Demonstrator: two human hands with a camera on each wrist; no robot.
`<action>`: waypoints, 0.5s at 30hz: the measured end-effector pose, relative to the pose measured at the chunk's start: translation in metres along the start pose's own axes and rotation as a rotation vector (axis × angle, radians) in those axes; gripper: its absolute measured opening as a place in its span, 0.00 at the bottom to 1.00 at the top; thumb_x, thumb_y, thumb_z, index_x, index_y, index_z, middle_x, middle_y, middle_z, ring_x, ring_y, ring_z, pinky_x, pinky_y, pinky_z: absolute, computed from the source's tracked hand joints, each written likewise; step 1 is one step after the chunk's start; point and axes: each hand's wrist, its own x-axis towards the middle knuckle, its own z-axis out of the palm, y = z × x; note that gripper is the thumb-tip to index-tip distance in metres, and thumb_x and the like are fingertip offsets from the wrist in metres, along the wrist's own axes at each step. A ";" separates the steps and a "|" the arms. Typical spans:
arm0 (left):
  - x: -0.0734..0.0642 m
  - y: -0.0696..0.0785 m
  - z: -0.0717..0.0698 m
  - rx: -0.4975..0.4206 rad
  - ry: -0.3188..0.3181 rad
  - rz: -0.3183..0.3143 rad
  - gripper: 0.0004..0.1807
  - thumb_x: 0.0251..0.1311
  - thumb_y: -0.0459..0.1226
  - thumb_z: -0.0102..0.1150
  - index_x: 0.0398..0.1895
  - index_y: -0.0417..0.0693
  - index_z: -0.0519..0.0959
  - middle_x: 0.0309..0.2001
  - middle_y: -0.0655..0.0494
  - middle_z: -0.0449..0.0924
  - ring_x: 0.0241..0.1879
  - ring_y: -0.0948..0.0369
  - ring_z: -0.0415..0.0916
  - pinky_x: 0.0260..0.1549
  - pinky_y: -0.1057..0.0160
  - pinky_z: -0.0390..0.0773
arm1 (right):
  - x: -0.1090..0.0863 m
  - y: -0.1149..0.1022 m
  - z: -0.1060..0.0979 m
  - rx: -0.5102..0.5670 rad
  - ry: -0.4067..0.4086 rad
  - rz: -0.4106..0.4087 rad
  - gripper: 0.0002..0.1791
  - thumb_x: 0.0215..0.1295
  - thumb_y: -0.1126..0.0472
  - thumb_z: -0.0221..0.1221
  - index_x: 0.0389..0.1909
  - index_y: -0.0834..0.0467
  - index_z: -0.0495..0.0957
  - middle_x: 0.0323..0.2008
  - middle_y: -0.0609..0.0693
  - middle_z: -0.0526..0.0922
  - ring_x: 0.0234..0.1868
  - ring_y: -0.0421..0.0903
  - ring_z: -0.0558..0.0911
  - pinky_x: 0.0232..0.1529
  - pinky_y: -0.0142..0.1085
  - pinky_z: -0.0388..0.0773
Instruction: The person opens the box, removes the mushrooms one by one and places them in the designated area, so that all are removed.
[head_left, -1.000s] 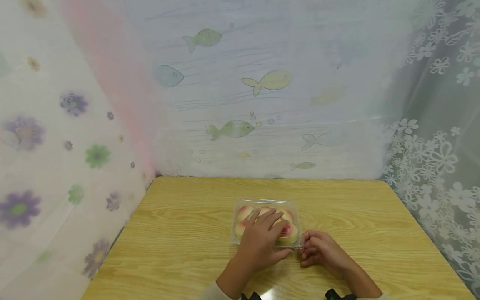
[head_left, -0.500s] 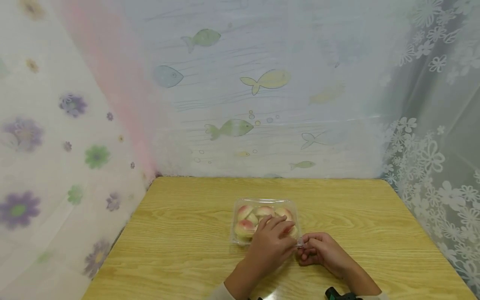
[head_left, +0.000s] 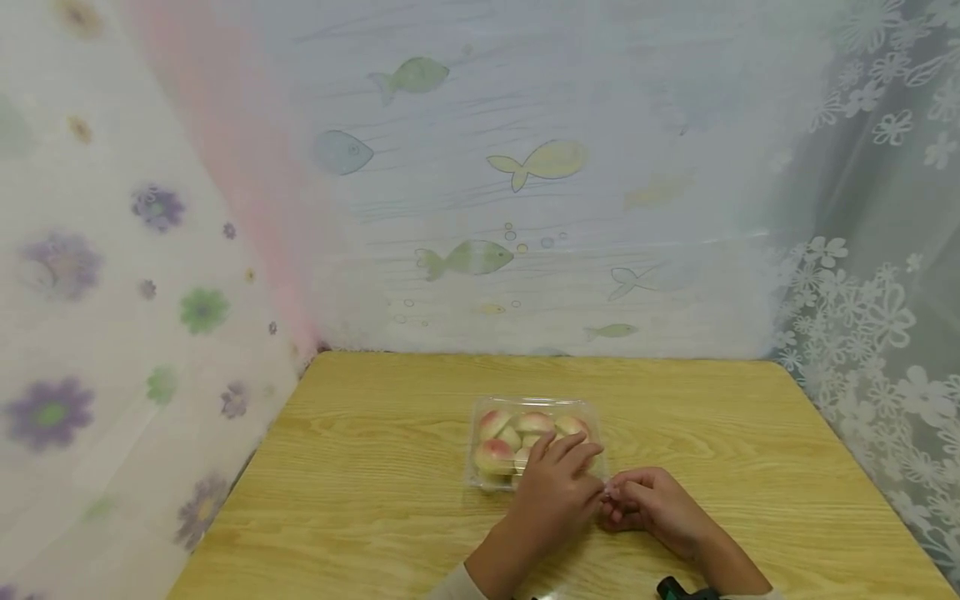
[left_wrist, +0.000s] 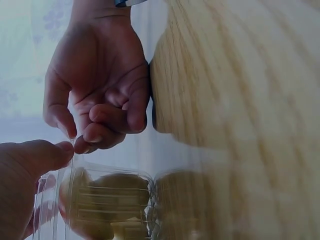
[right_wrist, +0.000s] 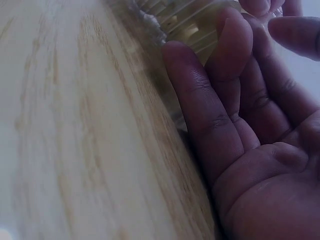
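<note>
A clear plastic clamshell box [head_left: 536, 403] lies on the table, with several pale yellow, pink-blushed, peach-like pieces [head_left: 495, 458] inside. Over its near right part rests my left hand [head_left: 551, 492], fingers spread and slightly bent on the lid. Its thumb [left_wrist: 47, 155] reaches the rim at the near right corner. There my right hand [head_left: 656, 508] pinches the box's edge between thumb and forefinger, the other fingers loosely curled. The two thumb tips nearly meet in the left wrist view. My left hand hides some of the pieces. Whether the lid is unfastened cannot be seen.
The box stands on a light wood-grain table [head_left: 375, 433]. Behind it hangs a curtain [head_left: 465, 192] printed with fish; a flower-print curtain [head_left: 135, 333] hangs at the left and a lace one [head_left: 862, 333] at the right. Black wrist gear [head_left: 678, 588] shows by the right wrist.
My left hand has slid right across the lid, its thumb reaching the near right corner. My right hand stays at that corner. More pieces show at the left, and the box has hardly moved.
</note>
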 end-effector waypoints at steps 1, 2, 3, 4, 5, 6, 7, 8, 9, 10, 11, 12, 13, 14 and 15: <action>0.000 0.001 0.000 0.006 0.000 -0.002 0.04 0.60 0.46 0.74 0.28 0.63 0.91 0.58 0.61 0.84 0.63 0.56 0.78 0.61 0.44 0.78 | 0.000 0.001 0.000 -0.001 0.002 0.001 0.15 0.81 0.65 0.47 0.44 0.64 0.84 0.40 0.51 0.88 0.40 0.40 0.85 0.49 0.44 0.87; 0.000 0.001 0.000 0.011 0.003 -0.004 0.04 0.60 0.46 0.73 0.28 0.63 0.91 0.58 0.62 0.84 0.63 0.56 0.78 0.60 0.43 0.78 | 0.000 0.002 -0.001 -0.004 0.003 0.003 0.16 0.82 0.65 0.47 0.44 0.64 0.84 0.40 0.51 0.88 0.40 0.40 0.85 0.49 0.44 0.87; 0.000 0.002 0.001 0.013 0.006 -0.005 0.04 0.60 0.45 0.73 0.27 0.63 0.90 0.58 0.62 0.84 0.63 0.56 0.79 0.60 0.43 0.79 | 0.000 0.002 -0.001 -0.006 0.004 0.005 0.16 0.82 0.65 0.47 0.44 0.64 0.84 0.40 0.51 0.87 0.40 0.40 0.85 0.49 0.43 0.87; 0.001 0.003 0.000 0.017 0.011 -0.008 0.05 0.60 0.44 0.72 0.26 0.63 0.90 0.57 0.62 0.84 0.62 0.56 0.79 0.59 0.42 0.79 | 0.000 0.002 -0.001 -0.008 0.004 0.010 0.16 0.82 0.65 0.47 0.43 0.64 0.84 0.40 0.50 0.87 0.40 0.40 0.85 0.49 0.43 0.87; 0.001 0.004 0.000 0.022 0.016 -0.008 0.05 0.60 0.44 0.72 0.26 0.63 0.89 0.57 0.62 0.84 0.62 0.55 0.80 0.59 0.42 0.79 | 0.000 0.002 -0.002 -0.012 0.004 0.013 0.16 0.82 0.65 0.47 0.43 0.64 0.84 0.40 0.50 0.87 0.39 0.40 0.84 0.48 0.42 0.87; 0.002 0.005 0.001 0.020 0.018 -0.010 0.06 0.60 0.43 0.71 0.25 0.62 0.89 0.56 0.62 0.84 0.61 0.55 0.80 0.59 0.41 0.79 | 0.000 0.003 -0.002 -0.015 0.006 0.019 0.16 0.82 0.64 0.47 0.42 0.64 0.84 0.40 0.50 0.87 0.39 0.40 0.84 0.48 0.42 0.87; 0.002 0.006 0.001 0.023 0.025 -0.009 0.07 0.60 0.42 0.71 0.24 0.62 0.89 0.56 0.62 0.84 0.61 0.55 0.80 0.58 0.41 0.79 | 0.000 0.003 -0.002 -0.017 0.009 0.025 0.16 0.82 0.64 0.47 0.41 0.63 0.84 0.39 0.50 0.86 0.39 0.40 0.84 0.48 0.42 0.87; 0.002 0.007 0.002 0.022 0.031 -0.008 0.07 0.59 0.42 0.70 0.24 0.62 0.89 0.55 0.62 0.85 0.60 0.54 0.80 0.58 0.41 0.79 | -0.001 0.003 -0.002 -0.022 0.011 0.028 0.16 0.82 0.65 0.47 0.41 0.63 0.84 0.39 0.50 0.86 0.39 0.40 0.84 0.48 0.42 0.87; 0.002 0.008 0.003 0.023 0.037 -0.008 0.07 0.59 0.41 0.70 0.23 0.61 0.88 0.55 0.62 0.85 0.60 0.54 0.80 0.58 0.40 0.79 | -0.001 0.002 -0.002 -0.027 0.016 0.029 0.16 0.82 0.65 0.47 0.40 0.63 0.84 0.39 0.50 0.86 0.39 0.40 0.84 0.48 0.42 0.87; 0.002 0.009 0.003 0.024 0.041 -0.006 0.08 0.59 0.41 0.70 0.23 0.61 0.88 0.55 0.62 0.85 0.60 0.54 0.80 0.58 0.40 0.79 | -0.001 0.002 -0.002 -0.033 0.019 0.027 0.16 0.81 0.65 0.48 0.40 0.62 0.84 0.39 0.50 0.86 0.39 0.40 0.84 0.47 0.42 0.87; 0.002 0.009 0.004 0.023 0.044 -0.005 0.08 0.60 0.40 0.70 0.23 0.60 0.88 0.55 0.62 0.85 0.60 0.54 0.80 0.59 0.40 0.79 | -0.002 0.002 -0.001 -0.037 0.024 0.026 0.16 0.81 0.65 0.48 0.39 0.62 0.84 0.38 0.49 0.86 0.39 0.40 0.84 0.47 0.42 0.87; 0.002 0.010 0.004 0.022 0.045 -0.005 0.08 0.59 0.40 0.70 0.23 0.60 0.88 0.55 0.62 0.85 0.60 0.53 0.80 0.59 0.39 0.79 | -0.002 0.002 -0.001 -0.042 0.027 0.024 0.15 0.81 0.65 0.48 0.39 0.62 0.84 0.38 0.49 0.86 0.38 0.40 0.84 0.47 0.41 0.87; 0.002 0.010 0.005 0.024 0.047 -0.005 0.08 0.59 0.40 0.70 0.23 0.60 0.88 0.55 0.62 0.85 0.60 0.53 0.80 0.59 0.39 0.79 | -0.002 0.002 0.000 -0.047 0.031 0.019 0.15 0.81 0.65 0.48 0.39 0.62 0.84 0.38 0.49 0.86 0.38 0.40 0.84 0.47 0.41 0.87; 0.002 0.011 0.005 0.025 0.046 -0.006 0.07 0.59 0.40 0.70 0.23 0.59 0.88 0.55 0.62 0.85 0.60 0.53 0.80 0.59 0.39 0.79 | -0.002 0.002 0.000 -0.054 0.035 0.013 0.15 0.81 0.65 0.48 0.39 0.62 0.84 0.38 0.49 0.86 0.38 0.40 0.83 0.46 0.41 0.87; 0.002 0.011 0.004 0.025 0.045 -0.006 0.07 0.59 0.41 0.71 0.23 0.59 0.89 0.55 0.62 0.85 0.60 0.53 0.80 0.58 0.38 0.79 | -0.002 0.002 0.001 -0.058 0.039 0.008 0.15 0.80 0.65 0.48 0.39 0.62 0.84 0.38 0.49 0.86 0.38 0.40 0.83 0.46 0.41 0.87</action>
